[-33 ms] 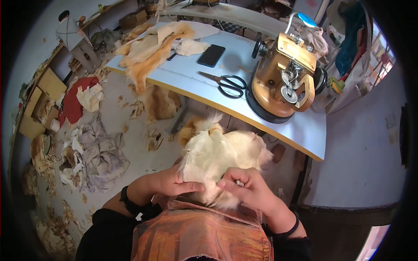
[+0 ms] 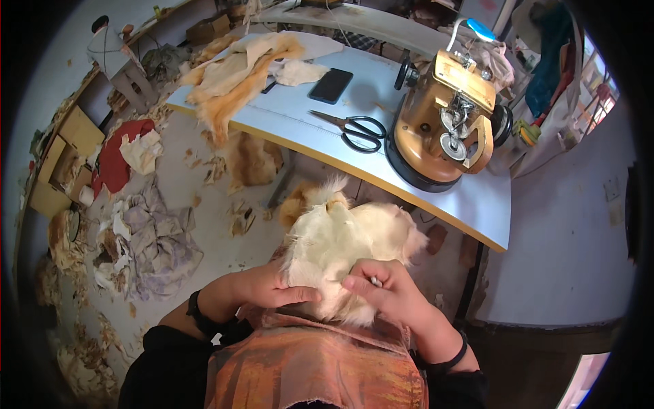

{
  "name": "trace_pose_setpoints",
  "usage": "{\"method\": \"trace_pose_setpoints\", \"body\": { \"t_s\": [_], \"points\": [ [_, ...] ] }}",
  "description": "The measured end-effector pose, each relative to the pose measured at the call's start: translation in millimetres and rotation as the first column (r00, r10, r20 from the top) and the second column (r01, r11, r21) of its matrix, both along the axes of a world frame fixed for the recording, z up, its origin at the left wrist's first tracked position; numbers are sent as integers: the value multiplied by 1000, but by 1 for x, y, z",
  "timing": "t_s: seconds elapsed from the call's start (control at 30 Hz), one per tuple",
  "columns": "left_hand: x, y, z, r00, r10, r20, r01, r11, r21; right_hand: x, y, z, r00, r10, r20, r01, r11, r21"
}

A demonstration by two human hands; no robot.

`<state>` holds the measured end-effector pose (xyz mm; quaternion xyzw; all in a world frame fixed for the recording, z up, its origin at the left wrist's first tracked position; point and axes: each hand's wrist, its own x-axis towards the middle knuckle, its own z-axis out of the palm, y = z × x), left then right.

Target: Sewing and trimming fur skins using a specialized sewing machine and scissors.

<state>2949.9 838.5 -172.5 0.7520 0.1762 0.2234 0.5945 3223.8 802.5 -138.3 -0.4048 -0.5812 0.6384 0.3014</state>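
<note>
A cream-coloured fur pelt (image 2: 323,235), skin side up with fluffy edges, lies over my lap in front of the apron (image 2: 313,361). At its near left edge my left hand (image 2: 276,285) is closed, with the thumb on top and the fingers hidden beneath. My right hand (image 2: 385,290) is closed in a pinch, its thumb tip against the pelt's near right part. A small pale tip shows between its curled fingers; what it belongs to is hidden. Orange-tan fur (image 2: 294,206) shows at the pelt's far left.
Ahead stands a pale blue table (image 2: 293,140) bearing black-handled scissors (image 2: 354,129), a phone (image 2: 331,86), orange-edged pelts (image 2: 238,75) and a golden-brown fur sewing machine (image 2: 436,116). Crumpled cloth (image 2: 160,245), a red cloth (image 2: 122,157) and scattered scraps lie on the floor to the left.
My right hand has shifted very slightly up on the pelt. My left hand and the things on the table look the same.
</note>
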Motion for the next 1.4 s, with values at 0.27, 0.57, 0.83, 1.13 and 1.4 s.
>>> {"method": "trace_pose_setpoints", "body": {
  "t_s": [0.27, 0.57, 0.83, 1.13, 1.4],
  "points": [
    [-30, 3, 16, 996, 75, 57, -72, 995, -63, 52, 25, -21, 754, -484, 443, 15, 687, 726],
    [-88, 7, 49, 952, 134, 276, -135, 991, -15, 46, 36, -11, 787, -515, 339, 19, 569, 822],
    [-172, -3, 72, 917, 129, 377, -137, 991, -4, 31, -12, 192, 770, -637, 27, -15, 24, 1000],
    [-124, 38, 146, 802, 286, 524, -294, 953, -71, 66, -68, 238, 699, -708, -105, -88, -231, 969],
    [-28, 64, -30, 951, 116, -287, -181, 960, -213, 145, -61, -36, 115, -604, 789, -321, 729, 605]
  ]
}}
